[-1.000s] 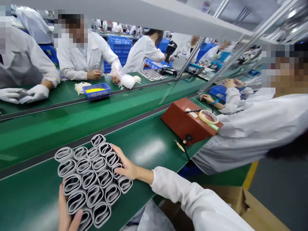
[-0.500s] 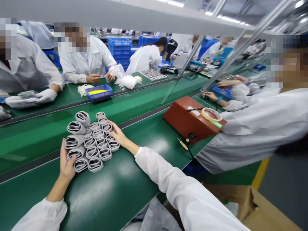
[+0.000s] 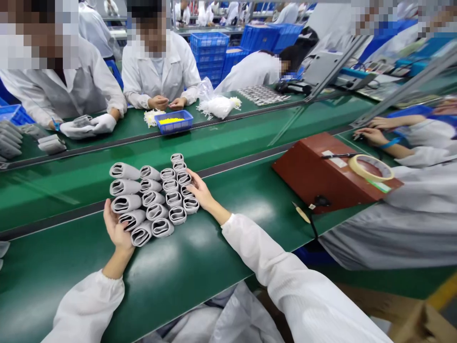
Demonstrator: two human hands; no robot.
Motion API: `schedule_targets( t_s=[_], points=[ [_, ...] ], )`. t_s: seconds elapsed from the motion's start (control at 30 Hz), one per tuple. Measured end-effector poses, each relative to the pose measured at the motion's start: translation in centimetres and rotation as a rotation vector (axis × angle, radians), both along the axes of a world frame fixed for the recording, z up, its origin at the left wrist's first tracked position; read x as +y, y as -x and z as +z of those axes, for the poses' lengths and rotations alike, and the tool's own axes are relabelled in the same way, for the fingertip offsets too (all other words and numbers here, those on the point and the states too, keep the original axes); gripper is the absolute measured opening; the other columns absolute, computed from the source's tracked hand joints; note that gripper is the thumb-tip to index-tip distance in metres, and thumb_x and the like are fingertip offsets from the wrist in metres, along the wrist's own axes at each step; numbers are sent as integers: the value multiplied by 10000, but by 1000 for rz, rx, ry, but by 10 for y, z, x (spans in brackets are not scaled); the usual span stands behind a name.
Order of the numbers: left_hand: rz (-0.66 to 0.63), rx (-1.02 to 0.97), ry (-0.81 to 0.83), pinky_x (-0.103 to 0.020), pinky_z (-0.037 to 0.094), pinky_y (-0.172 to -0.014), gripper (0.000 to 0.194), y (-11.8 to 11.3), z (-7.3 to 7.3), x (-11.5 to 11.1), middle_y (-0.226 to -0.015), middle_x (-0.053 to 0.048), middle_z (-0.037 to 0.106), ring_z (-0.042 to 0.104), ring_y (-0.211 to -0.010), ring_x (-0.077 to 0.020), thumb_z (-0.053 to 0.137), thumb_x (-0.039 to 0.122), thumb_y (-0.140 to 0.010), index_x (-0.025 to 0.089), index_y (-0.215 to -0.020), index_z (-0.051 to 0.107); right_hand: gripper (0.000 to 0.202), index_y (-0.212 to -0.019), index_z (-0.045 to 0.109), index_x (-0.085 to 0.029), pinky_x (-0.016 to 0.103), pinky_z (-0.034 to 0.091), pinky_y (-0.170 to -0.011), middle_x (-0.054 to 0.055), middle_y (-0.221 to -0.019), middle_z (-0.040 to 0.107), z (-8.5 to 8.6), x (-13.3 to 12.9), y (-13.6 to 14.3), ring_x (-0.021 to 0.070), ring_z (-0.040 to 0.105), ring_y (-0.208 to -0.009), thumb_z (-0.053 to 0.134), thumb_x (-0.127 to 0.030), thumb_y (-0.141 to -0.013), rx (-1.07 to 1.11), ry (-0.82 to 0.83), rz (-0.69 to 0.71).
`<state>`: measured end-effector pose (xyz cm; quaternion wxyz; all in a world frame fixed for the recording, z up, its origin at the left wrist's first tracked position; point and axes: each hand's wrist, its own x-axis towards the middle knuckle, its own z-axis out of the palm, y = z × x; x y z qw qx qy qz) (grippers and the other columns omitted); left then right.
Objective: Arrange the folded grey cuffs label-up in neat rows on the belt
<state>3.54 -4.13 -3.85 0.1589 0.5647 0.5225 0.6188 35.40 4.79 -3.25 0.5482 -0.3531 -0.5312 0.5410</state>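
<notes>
A cluster of grey rolled fabric bands point(image 3: 152, 198) stands in rough rows, their coiled ends facing me. It sits over the near edge of the green worktop and the dark strip behind it. My left hand point(image 3: 119, 231) grips the left side of the cluster, thumb over a lower roll and fingers along the outside. On the other side, my right hand point(image 3: 202, 193) curls its fingers around the outermost rolls. Between both hands the rolls are pressed side by side. The undersides of the rolls are hidden.
A brown-red box point(image 3: 332, 171) bearing a tape roll point(image 3: 371, 167) stands to the right, beside a wooden-handled tool point(image 3: 302, 212). Across the green channel are a blue tray point(image 3: 174, 122) of yellow pieces and co-workers in white coats. A co-worker's sleeve point(image 3: 410, 214) is at far right.
The view has turned left and down, so the surroundings shift right. My hands still hold the rolls from both sides; the left-hand rolls now line up in more even columns.
</notes>
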Motion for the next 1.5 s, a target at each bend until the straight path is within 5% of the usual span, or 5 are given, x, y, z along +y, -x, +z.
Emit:
schedule_targets(
  t_s=[0.33,0.63,0.93,1.23,1.5],
  points=[
    [80,-431,273,-446,342,-1452,819,10,18,16,-1687,-49,644,509,-1664,-340,653,235,-789,237,-1609,637,814,-1630,551,-282,492,373,-1421,51,-1824,459,-3,3,0,286,471,-1667,673,-275,-825,12,-6,3],
    [-315,-60,251,-568,201,-1486,1059,-2,1,2,-1868,-152,382,299,-1769,-430,861,609,-900,256,-1787,401,939,-1735,420,-252,500,271,-1465,71,-1889,334,-7,-18,4,290,352,-1744,702,-316,-842,-5,-84,42],
    [-265,-26,66,-603,309,-1450,978,-19,12,81,-1771,-230,500,442,-1696,-443,740,741,-944,176,-1705,499,889,-1746,372,-224,513,345,-1436,115,-1844,422,-6,32,18,279,435,-1705,614,-529,-947,-38,-35,-141],
    [-222,518,198,-719,488,-1320,1100,-8,16,33,-1907,-207,182,358,-1724,-520,992,624,-738,282,-1659,498,1270,-1802,315,-240,631,306,-1430,206,-1896,225,-18,-32,2,407,287,-1763,958,-641,-783,-453,-247,-51],
    [-111,414,161,-639,346,-1440,860,-28,29,81,-1857,-154,238,373,-1725,-463,989,543,-759,274,-1494,632,1051,-1779,298,-183,550,414,-1396,224,-1790,446,-7,12,35,348,487,-1660,829,-511,-934,-479,-278,-347]
  ],
)
